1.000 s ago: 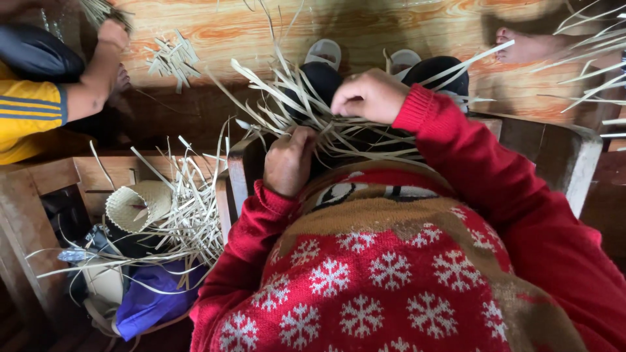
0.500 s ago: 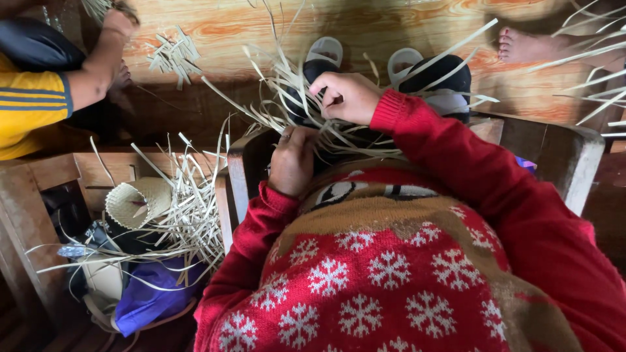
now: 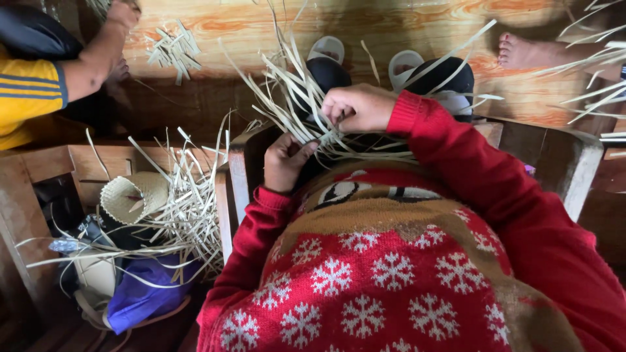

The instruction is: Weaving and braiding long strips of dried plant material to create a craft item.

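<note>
On the lap, pale straw strips (image 3: 306,98) lie pinched between both hands' fingers (image 3: 336,112).

Cut straw strips (image 3: 171,51) on wooden floor (image 3: 215,26)

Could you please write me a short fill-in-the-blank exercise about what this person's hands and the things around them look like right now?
1. Both the left hand and the right hand grip pale flat ____.
2. The person's sweater is red with white ____.
3. The small woven cone lies on the person's ____ side.
4. The neighbour's sleeve is ____ with dark stripes.

Missing words: strips; snowflakes; left; yellow
</note>
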